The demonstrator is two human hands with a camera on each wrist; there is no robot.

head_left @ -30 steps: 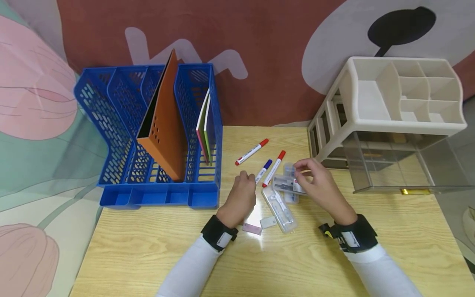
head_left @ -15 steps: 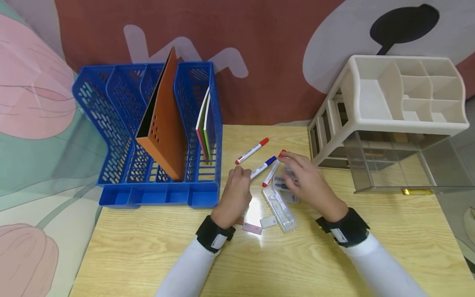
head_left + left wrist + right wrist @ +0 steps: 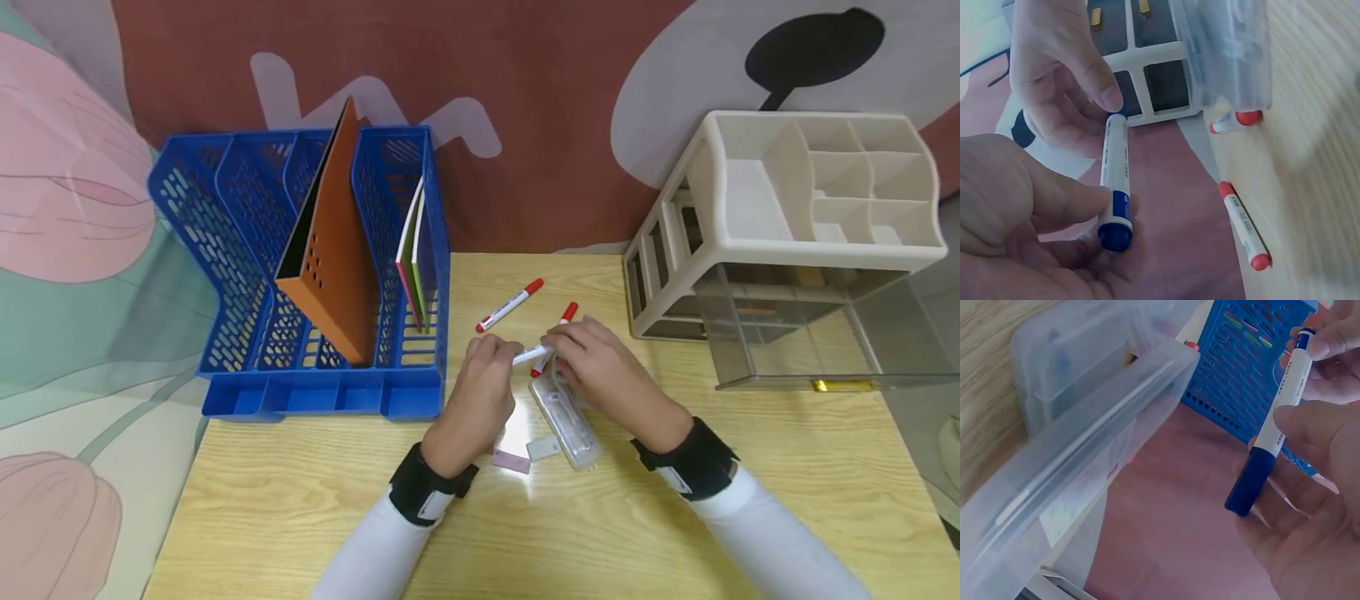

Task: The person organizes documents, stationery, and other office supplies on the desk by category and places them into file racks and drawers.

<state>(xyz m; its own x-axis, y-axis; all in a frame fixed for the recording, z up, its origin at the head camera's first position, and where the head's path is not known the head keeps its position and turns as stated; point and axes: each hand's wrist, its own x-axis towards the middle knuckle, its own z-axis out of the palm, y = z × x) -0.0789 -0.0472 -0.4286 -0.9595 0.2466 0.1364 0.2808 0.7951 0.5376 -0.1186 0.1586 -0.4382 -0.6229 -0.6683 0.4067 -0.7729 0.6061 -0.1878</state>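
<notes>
Both hands hold one white marker (image 3: 529,356) with a blue cap and blue end. My left hand (image 3: 480,398) pinches its blue end between thumb and fingers, plainly seen in the left wrist view. The right hand (image 3: 611,375) grips the capped half, its thumb on the white barrel near the blue cap (image 3: 1252,481) in the right wrist view. Below the hands lies a red-capped marker (image 3: 570,312), partly covered by the right hand. Another red marker (image 3: 510,306) lies farther back. A clear plastic case (image 3: 567,421) lies just in front of the right hand, which hides other clear boxes.
A blue file rack (image 3: 322,379) with an orange folder (image 3: 337,275) and thin booklets (image 3: 415,267) stands left. At right is a cream drawer organizer (image 3: 720,250) with its clear drawer (image 3: 787,367) pulled out. Two small blocks, one pink (image 3: 512,461) and one grey (image 3: 543,447), lie in front.
The left hand has raised the blue marker off the table. My right hand has come left from the clear boxes and taken hold of the marker's capped end.
</notes>
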